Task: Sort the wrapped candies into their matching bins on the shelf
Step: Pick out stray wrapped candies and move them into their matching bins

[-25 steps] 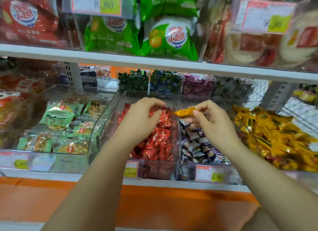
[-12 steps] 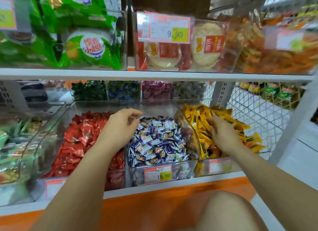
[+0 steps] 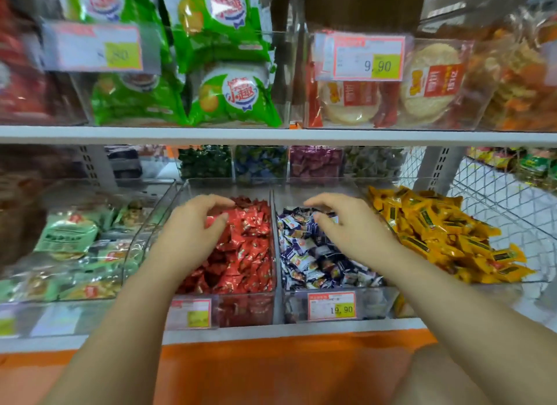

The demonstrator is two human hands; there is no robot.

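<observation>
Right hand [image 3: 349, 229] leaves the yellow candies [image 3: 437, 232] at 3 o'clock for the blue-white bin [image 3: 379, 299], fingers apart, empty.
Left hand [image 3: 190, 232] arches over red candies [image 3: 247, 253], grip unclear; best pick strays singly.

Three candy bins stand side by side on the lower shelf [image 3: 301, 329]: left bin [image 3: 247, 311], middle bin [image 3: 373, 302], right bin [image 3: 437, 299]; the left hand [image 3: 193, 235] is above the left bin; the right hand [image 3: 346, 229] is above the middle bin (contact unclear); smaller bins [image 3: 289, 163] sit behind.
</observation>
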